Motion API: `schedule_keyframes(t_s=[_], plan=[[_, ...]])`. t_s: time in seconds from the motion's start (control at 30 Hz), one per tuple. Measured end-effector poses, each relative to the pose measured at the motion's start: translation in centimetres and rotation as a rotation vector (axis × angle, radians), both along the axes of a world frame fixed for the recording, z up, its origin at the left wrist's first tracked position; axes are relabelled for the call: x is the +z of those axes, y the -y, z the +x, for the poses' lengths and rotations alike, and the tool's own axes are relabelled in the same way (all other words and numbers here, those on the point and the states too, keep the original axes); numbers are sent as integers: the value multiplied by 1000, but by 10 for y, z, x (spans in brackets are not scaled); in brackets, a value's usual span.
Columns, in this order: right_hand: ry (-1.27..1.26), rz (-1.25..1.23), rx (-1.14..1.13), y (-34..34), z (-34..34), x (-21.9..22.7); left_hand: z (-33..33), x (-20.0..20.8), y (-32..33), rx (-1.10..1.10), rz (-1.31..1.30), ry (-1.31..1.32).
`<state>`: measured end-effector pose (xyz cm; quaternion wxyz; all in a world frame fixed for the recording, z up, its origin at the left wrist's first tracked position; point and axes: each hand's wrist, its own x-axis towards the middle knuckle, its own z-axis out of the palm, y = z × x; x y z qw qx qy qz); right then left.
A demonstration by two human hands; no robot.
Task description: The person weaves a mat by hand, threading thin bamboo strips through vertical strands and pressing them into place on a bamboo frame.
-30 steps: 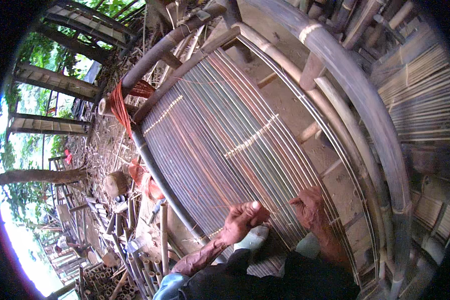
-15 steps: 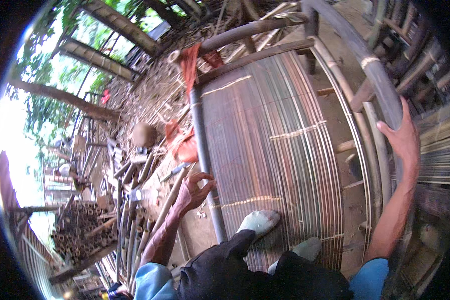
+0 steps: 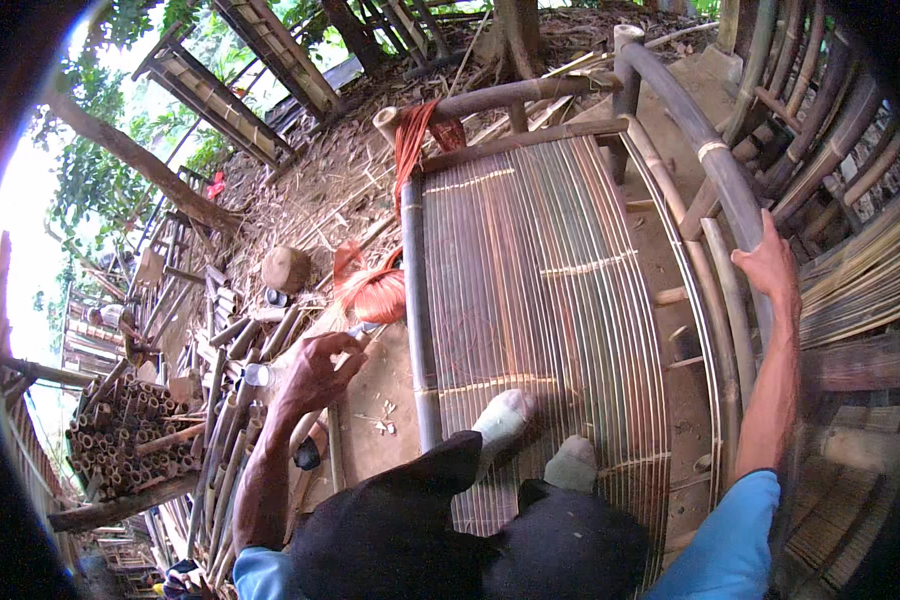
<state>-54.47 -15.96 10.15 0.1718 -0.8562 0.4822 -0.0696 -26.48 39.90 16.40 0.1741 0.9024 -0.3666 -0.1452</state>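
Observation:
My right hand rests round the thick dark bamboo pole that forms the right rail of a bamboo bench. To the left of the bench, my left hand has its fingers curled in. A small pale piece shows at its fingertips, too little of it to name. Just beyond that hand lies a bluish, narrow object, partly covered by the fingers. Long thin slats, bound across with pale ties, make up the bench seat. My two feet in light socks stand on the slats.
Orange-red strands hang from the bench's far left corner, and a bundle of them lies beside it. A wooden stump, loose bamboo poles and a stack of cut bamboo are left. More bamboo frames stand at right.
My left hand has moved left, away from the bench edge, and its fingers have curled in. The right hand has slid slightly along the pole. The view has shifted.

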Motion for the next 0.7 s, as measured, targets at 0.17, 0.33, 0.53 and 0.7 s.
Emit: schedule_keyframes(t_s=[0.17,0.33,0.53,0.7], plan=[[-64,-120,-29,10,-21,-1,-2,-4,-15,14,-35,-43],[-14,-67,-36,3,-11,-17,-7,23,-36,107,-46,13],[-47,-27,-47,8,-12,-8,-11,21,-47,140,-3,-35],[-22,-82,2,12,-8,-23,8,41,-52,242,83,-38]])
